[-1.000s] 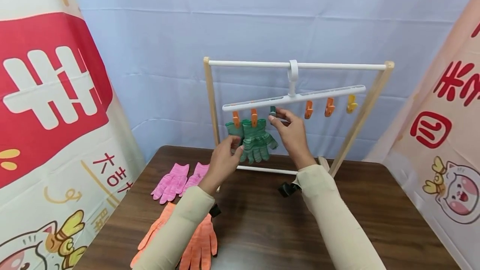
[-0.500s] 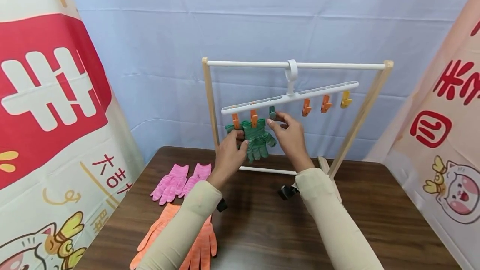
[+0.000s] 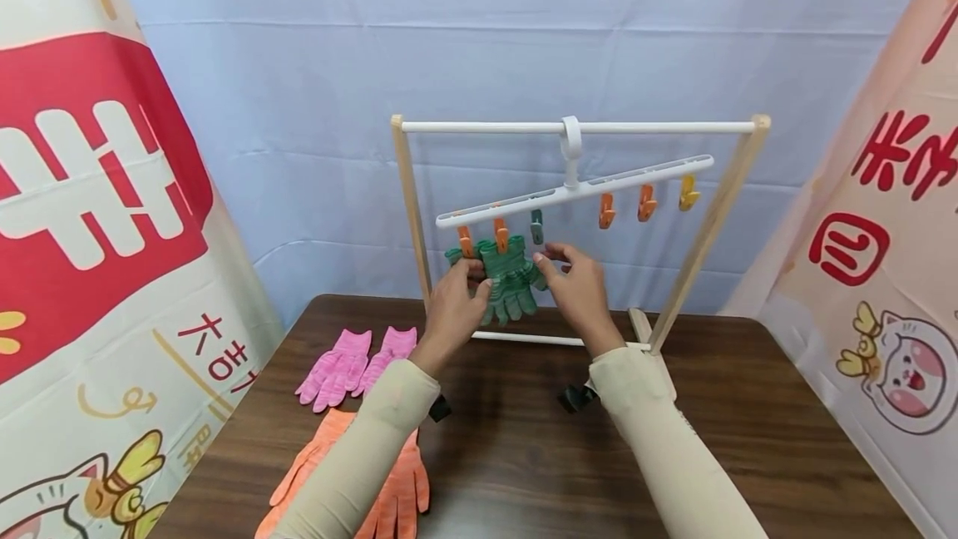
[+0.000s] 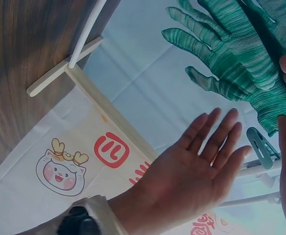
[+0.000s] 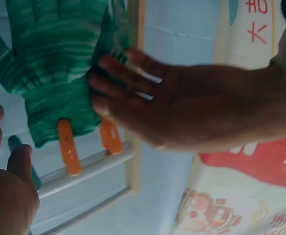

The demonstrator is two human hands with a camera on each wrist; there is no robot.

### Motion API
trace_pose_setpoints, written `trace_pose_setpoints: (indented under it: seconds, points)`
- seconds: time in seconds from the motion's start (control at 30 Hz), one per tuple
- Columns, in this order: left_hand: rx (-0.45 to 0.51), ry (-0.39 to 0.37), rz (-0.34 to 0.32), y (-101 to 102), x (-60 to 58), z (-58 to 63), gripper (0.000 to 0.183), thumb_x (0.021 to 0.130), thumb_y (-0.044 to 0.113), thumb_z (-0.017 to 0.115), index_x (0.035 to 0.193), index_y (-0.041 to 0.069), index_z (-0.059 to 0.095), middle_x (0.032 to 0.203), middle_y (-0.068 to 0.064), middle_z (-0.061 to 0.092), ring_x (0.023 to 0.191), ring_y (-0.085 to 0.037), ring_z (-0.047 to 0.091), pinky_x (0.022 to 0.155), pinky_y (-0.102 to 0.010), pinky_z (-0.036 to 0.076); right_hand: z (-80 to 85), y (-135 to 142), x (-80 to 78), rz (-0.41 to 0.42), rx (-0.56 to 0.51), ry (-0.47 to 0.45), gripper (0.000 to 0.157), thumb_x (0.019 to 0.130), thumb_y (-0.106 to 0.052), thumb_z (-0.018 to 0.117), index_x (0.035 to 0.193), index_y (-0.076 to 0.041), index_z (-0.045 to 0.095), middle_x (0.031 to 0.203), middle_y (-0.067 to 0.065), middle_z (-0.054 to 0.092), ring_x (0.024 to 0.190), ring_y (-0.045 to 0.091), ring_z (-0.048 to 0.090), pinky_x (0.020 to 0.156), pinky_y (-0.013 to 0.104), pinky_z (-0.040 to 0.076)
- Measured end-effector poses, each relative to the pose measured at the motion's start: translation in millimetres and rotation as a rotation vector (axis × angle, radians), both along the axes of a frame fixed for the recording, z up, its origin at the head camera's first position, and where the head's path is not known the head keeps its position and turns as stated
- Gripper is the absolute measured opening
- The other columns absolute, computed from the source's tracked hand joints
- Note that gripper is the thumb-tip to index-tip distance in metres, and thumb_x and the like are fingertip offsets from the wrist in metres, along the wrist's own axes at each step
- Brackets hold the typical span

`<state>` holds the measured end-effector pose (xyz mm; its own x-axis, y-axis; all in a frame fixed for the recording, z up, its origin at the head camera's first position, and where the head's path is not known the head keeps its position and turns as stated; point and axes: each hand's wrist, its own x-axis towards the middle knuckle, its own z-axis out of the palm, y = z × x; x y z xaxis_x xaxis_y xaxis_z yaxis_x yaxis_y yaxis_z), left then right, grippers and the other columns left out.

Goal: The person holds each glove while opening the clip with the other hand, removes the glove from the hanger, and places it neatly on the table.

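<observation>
A pair of green knit gloves hangs by the cuffs from two orange clips on a white clip hanger; the front glove partly covers the other. My left hand is at the left side of the gloves, fingers near the cuffs and loosely extended; in the right wrist view the fingertips overlap the rear glove. My right hand stands at the right of the front glove, just below a green clip. In the left wrist view the right hand's fingers are spread and hold nothing.
The hanger tilts down to the left on a wood-and-white rack. Two orange clips and a yellow clip hang at its right. Pink gloves and orange gloves lie on the left of the wooden table.
My right hand has let go of the green clip and come down beside the front glove. My left hand has moved right and up against the gloves. The hanger's left end has dipped slightly.
</observation>
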<state>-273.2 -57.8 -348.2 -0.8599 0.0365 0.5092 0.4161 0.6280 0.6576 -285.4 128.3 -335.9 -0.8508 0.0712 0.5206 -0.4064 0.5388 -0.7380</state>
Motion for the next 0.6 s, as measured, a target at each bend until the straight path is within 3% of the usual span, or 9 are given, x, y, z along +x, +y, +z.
trace_pose_setpoints:
  seconds: [0.2, 0.33, 0.47, 0.6]
  points:
    - [0.011, -0.016, -0.002, -1, -1.9, -0.3, 0.026, 0.089, 0.022, 0.059, 0.111, 0.010, 0.056, 0.103, 0.000, 0.060, 0.089, -0.011, 0.056, 0.078, -0.033, 0.045, -7.6, -10, 5.0, -0.067, 0.049, 0.038, 0.031, 0.088, -0.034, 0.060, 0.108, -0.011, 0.066, 0.105, 0.004, 0.065, 0.099, 0.023, 0.056, 0.085, 0.041, 0.043]
    - [0.008, -0.029, 0.003, 0, -2.6, 1.6, 0.026, 0.089, 0.022, 0.059, 0.111, 0.010, 0.056, 0.103, 0.000, 0.060, 0.089, -0.011, 0.056, 0.077, -0.033, 0.045, -8.3, -19, 8.6, -0.110, 0.091, 0.206, 0.025, 0.087, -0.029, 0.063, 0.101, -0.010, 0.070, 0.099, 0.005, 0.067, 0.096, 0.024, 0.058, 0.082, 0.043, 0.043]
    - [0.005, -0.027, 0.010, 0, -4.9, 1.6, 0.027, 0.088, 0.022, 0.059, 0.112, 0.010, 0.056, 0.102, 0.000, 0.061, 0.089, -0.012, 0.057, 0.076, -0.033, 0.046, -5.0, -29, 13.2, -0.088, 0.115, 0.398, 0.024, 0.087, -0.023, 0.063, 0.105, -0.008, 0.068, 0.101, 0.006, 0.067, 0.097, 0.023, 0.058, 0.083, 0.041, 0.044]
    - [-0.008, -0.025, 0.017, 0, -7.7, 0.8, 0.029, 0.089, 0.022, 0.060, 0.114, 0.010, 0.055, 0.100, 0.000, 0.061, 0.089, -0.013, 0.058, 0.075, -0.034, 0.046, -0.9, -37, 17.5, -0.042, 0.128, 0.432, 0.034, 0.089, -0.022, 0.060, 0.120, -0.007, 0.060, 0.114, 0.009, 0.062, 0.106, 0.024, 0.054, 0.088, 0.042, 0.042]
